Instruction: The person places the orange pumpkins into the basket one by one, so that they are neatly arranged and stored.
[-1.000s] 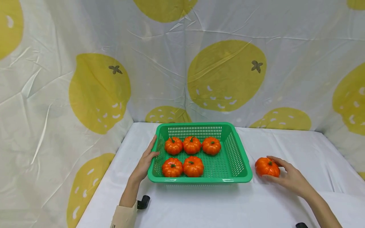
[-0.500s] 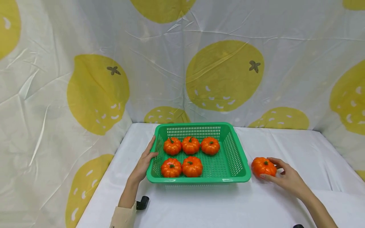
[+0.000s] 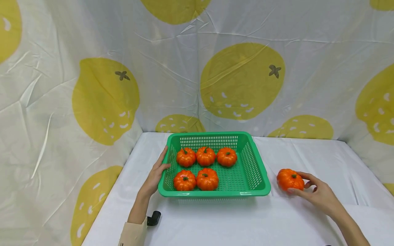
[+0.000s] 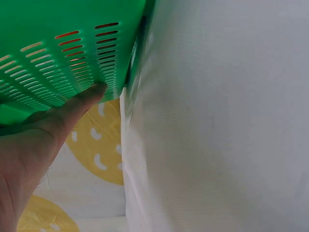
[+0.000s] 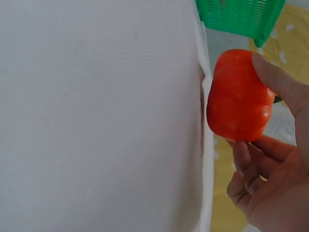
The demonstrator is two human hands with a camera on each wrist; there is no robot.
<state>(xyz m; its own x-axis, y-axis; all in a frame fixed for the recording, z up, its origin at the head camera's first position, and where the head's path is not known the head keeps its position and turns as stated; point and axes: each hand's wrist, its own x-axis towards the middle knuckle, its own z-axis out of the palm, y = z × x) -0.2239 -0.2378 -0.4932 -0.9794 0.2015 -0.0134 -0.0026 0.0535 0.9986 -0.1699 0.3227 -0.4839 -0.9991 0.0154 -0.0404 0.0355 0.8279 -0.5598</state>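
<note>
My left hand [image 3: 155, 176] holds the left rim of a green plastic basket [image 3: 215, 194], thumb over the edge and fingers along the outside. In the left wrist view a finger of that hand [image 4: 53, 121] lies against the slotted wall of the basket [image 4: 72, 24]. Several small orange pumpkins with green stems, among them one at the front left [image 3: 184, 180], sit in two rows inside. To the right of the basket, my right hand [image 3: 320, 194] grips another pumpkin [image 3: 288, 179] between thumb and fingers. The right wrist view shows this pumpkin [image 5: 239, 96] close up, pinched from its sides.
A white cloth [image 3: 215, 225] covers the table under the basket. Lemon-printed curtains [image 3: 172, 78] stand behind and at both sides. A black wrist-camera mount [image 3: 154, 218] sticks out by the left sleeve [image 3: 133, 234].
My right hand first shifts the pumpkin slightly left toward the basket, then back to the right, away from it. My left hand stays on the rim, and the basket keeps its place.
</note>
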